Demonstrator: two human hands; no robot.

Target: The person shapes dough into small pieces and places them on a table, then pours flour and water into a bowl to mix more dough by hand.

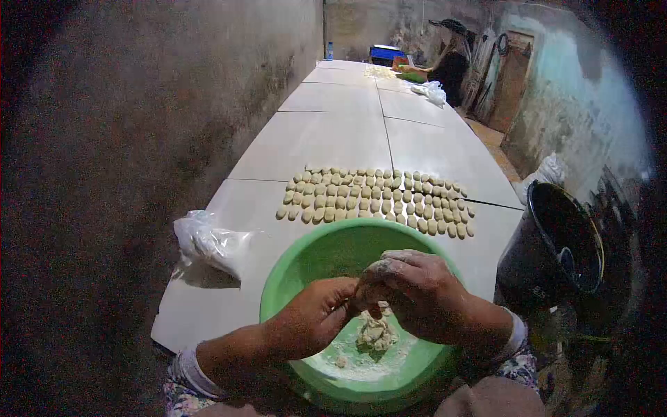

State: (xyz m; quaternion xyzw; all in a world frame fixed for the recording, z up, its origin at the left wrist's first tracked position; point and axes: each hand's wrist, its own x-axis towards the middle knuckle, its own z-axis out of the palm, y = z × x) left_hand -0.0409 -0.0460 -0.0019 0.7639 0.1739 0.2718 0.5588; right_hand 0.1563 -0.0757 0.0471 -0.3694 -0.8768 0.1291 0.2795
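Both hands meet above a green basin (278, 278). My left hand (310, 316) has its fingers closed at the fingertips of the other hand. My right hand (417, 288), dusted with flour, curls over from the right with its fingers bent together. Whatever lies between the fingers is hidden. Below them in the basin sits a lump of dough (376, 332) on loose white flour (358, 367). Beyond the basin, many small oval dough pieces (361, 193) lie in rows on the white table (326, 135).
A clear plastic bag (208, 240) with white contents lies at the left. A black bucket (531, 257) stands at the right. At the far end are a person (453, 68), a white bag (432, 92), a blue container (386, 53) and a bottle (329, 51). A wall runs along the left.
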